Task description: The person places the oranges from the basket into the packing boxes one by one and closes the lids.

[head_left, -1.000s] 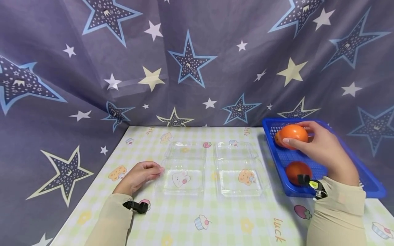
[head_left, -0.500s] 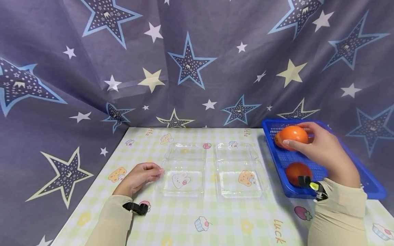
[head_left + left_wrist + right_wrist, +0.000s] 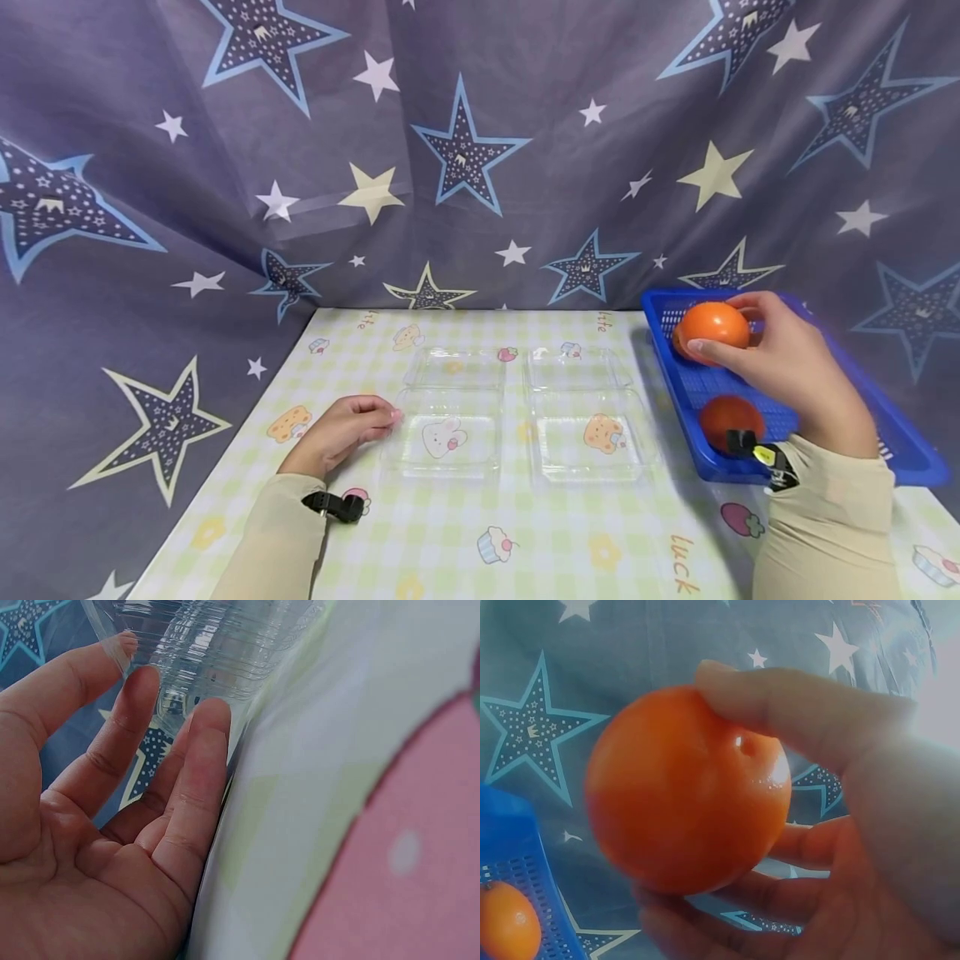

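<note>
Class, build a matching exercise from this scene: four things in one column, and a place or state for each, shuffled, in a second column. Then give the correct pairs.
Things:
1. right hand
2. left hand
3. darker orange fruit
4. right clear container

Places or states:
A. lies in the blue basket
B. fingertips touch the left clear container
C. sits open on the tablecloth, nothing inside
D. grips the orange fruit above the basket

Pairs: 1-D, 2-B, 3-A, 4-C

My bench [image 3: 465, 550] wears a pale green checked cloth printed with cupcakes and cookies. Behind it hangs a purple-grey curtain [image 3: 480, 150] scattered with blue, white and cream stars, folding round on the left side.
</note>
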A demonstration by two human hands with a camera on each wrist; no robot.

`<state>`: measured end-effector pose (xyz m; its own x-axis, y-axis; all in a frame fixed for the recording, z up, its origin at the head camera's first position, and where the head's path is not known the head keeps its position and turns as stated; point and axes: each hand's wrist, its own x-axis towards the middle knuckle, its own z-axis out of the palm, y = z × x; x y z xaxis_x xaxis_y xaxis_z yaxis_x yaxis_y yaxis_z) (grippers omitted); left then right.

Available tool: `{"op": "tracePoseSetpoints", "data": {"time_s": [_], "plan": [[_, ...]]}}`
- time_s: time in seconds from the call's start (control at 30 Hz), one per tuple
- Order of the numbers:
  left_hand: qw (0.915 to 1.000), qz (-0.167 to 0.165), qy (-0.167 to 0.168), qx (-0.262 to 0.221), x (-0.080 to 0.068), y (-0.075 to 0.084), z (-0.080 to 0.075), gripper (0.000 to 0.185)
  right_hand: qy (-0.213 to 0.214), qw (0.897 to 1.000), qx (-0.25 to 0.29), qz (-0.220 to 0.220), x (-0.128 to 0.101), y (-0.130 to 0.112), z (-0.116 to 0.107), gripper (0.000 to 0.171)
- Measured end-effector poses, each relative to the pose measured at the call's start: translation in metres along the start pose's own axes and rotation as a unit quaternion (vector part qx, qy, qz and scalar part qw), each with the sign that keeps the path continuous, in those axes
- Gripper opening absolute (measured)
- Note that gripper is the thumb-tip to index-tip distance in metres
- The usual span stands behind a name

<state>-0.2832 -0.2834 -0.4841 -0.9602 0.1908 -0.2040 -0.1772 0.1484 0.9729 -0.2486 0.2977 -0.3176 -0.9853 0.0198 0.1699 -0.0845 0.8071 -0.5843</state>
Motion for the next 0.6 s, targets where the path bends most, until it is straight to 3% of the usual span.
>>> {"op": "tracePoseSetpoints", "data": {"time_s": [0.4,0.6], "plan": [[0.9999,-0.005,0.009,0.008,0.000,-0.003,0.003,0.020,0.037,0.997,-0.011,-0.072,-0.001,-0.009,0.006,0.088],[0.9999,0.002,0.010,0.006,0.001,-0.004,-0.001,0.017,0.046,0.996,-0.009,-0.070,-0.004,-0.014,0.007,0.080]]}}
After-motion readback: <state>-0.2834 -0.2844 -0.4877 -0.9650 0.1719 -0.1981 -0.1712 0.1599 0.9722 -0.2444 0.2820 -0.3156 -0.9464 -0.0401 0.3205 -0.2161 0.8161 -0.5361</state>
